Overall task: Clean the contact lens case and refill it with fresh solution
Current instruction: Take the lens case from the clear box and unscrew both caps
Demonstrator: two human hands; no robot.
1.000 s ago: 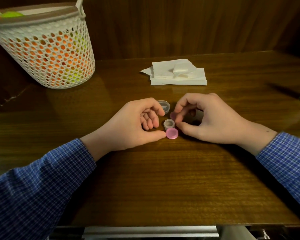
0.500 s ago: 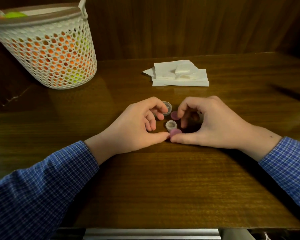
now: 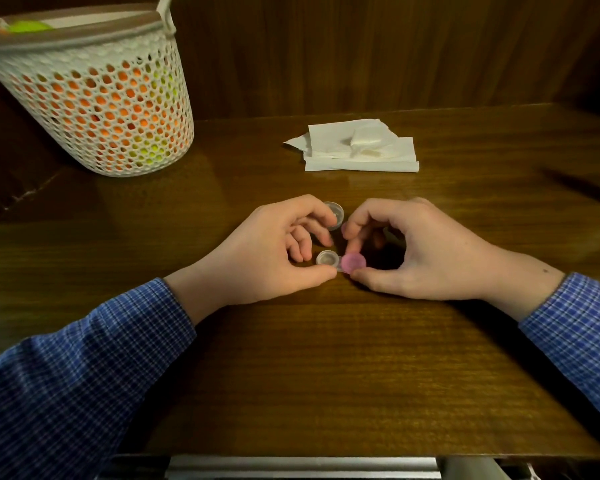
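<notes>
- Centrally on the wooden surface (image 3: 326, 358) lies the contact lens case (image 3: 340, 262), its long axis running left to right between the two hands.
- Its left well (image 3: 327, 258) is uncapped and appears pale; whether it holds liquid cannot be told. Its right well carries the pink cap (image 3: 354, 262).
- Left hand (image 3: 267, 251): fingers curled, thumb tip touching the case's near edge at the open well; the grip looks like a light steadying pinch, the opposing fingers partly hidden.
- Right hand (image 3: 426, 251): thumb under the near side of the pink cap, forefinger curled just above and behind it; the grip seems closed round the cap, probably to turn it.
- A loose clear cap (image 3: 335, 211) rests just behind the left forefinger, apart from the case.
- The pink cap lies directly at the right hand's fingertips, so that hand is the nearer for the coming twist.
- Beyond, folded tissues (image 3: 361, 147); far left, a mesh basket (image 3: 94, 109).
</notes>
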